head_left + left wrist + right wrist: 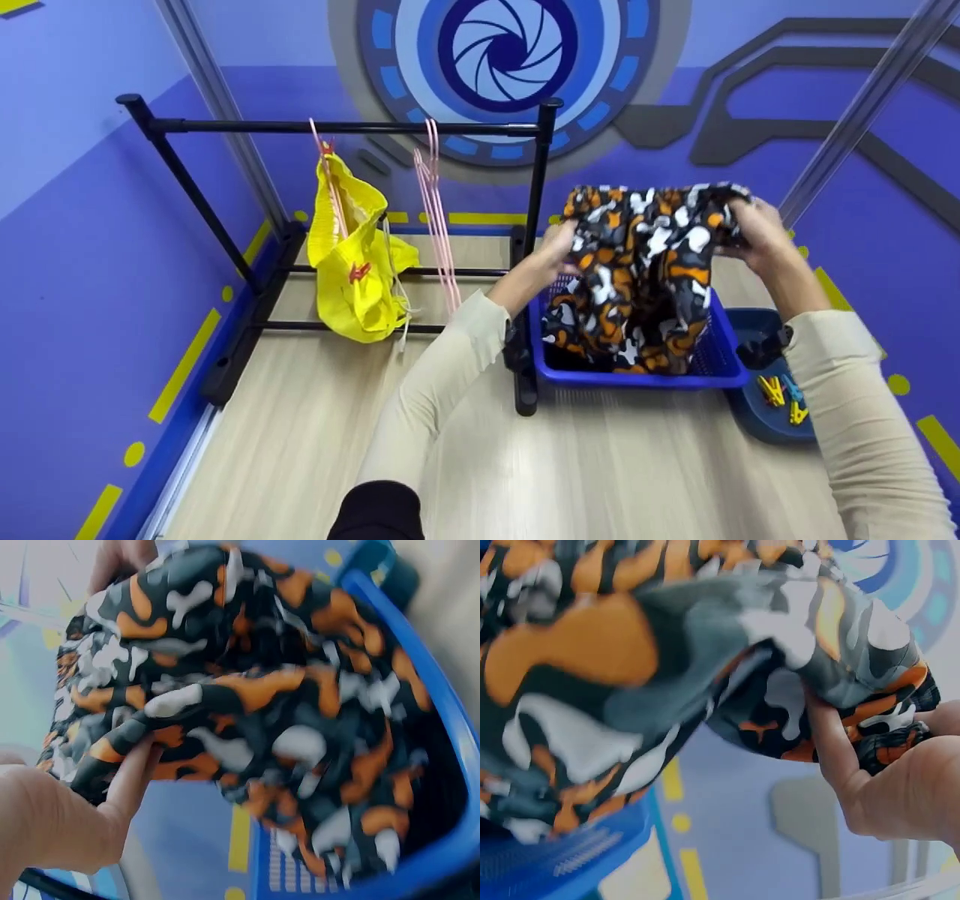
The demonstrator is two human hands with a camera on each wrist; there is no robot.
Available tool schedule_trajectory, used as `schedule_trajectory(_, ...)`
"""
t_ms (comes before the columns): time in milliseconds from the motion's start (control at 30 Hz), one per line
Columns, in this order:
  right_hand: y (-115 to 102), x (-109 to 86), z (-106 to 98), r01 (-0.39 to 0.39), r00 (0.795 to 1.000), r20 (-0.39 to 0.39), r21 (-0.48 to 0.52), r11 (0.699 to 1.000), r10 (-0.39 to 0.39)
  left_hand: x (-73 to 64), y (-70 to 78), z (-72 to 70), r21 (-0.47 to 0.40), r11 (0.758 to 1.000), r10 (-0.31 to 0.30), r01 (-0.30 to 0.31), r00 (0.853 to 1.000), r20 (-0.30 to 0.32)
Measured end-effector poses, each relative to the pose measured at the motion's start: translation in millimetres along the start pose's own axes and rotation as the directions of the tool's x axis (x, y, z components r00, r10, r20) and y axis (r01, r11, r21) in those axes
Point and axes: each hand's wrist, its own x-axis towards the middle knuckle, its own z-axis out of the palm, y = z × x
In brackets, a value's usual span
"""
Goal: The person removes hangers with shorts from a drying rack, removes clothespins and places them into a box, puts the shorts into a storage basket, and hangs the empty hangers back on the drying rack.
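A pair of camouflage-print shorts (pixel 637 262) in black, orange, white and grey is stretched between both hands, its gathered waistband uppermost. My left hand (pixel 556 246) grips the left end of the waistband. In the left wrist view, the thumb of the left hand (pixel 82 814) lies against the cloth. The right hand (pixel 761 231) holds the opposite end, and the right wrist view shows that hand (pixel 896 776) pinching the bunched waistband. Below, the lower part of the shorts hangs into a blue plastic basket (pixel 637 381); whether more cloth lies inside is hidden.
Left of the basket stands a black rack (pixel 360 127). Yellow shorts (pixel 349 277) hang there with red clips, beside several pink hangers (pixel 439 217). To the basket's right, a dark blue tub (pixel 757 412) holds yellow and blue clothespins (pixel 795 411). Painted walls enclose the floor.
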Motion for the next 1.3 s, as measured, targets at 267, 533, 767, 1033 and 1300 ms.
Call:
schedule_trajectory(267,71,19.1,3,0.422,0.829,0.05,-0.708,0.566,-0.556,2.5,-23.5,-24.3,0.633,0.728,0.31,-0.265,0.95,0.042)
schedule_trajectory(533,144,23.9,9,0.701,0.678,0.611,-0.705,0.108,-0.409,2.4,-53.7,-33.9,0.836,0.165,0.048,-0.524,0.851,0.524)
schedule_trajectory(767,146,11.7,6,0.49,0.847,0.496,-0.868,0.081,0.19,-2.0,-74.0,-31.9,0.825,-0.06,-0.373,-0.562,0.779,0.504)
schedule_trajectory(1033,161,7.4,12,0.304,0.876,0.308,-0.95,0.07,0.371,-13.9,-93.7,-24.2,0.821,-0.304,-0.402,-0.483,0.846,0.349)
schedule_trajectory(1300,175,19.8,25,0.253,0.896,0.237,-0.967,0.007,0.375,-26.7,-111.1,-1.2,0.782,-0.496,-0.39,-0.377,0.902,0.187)
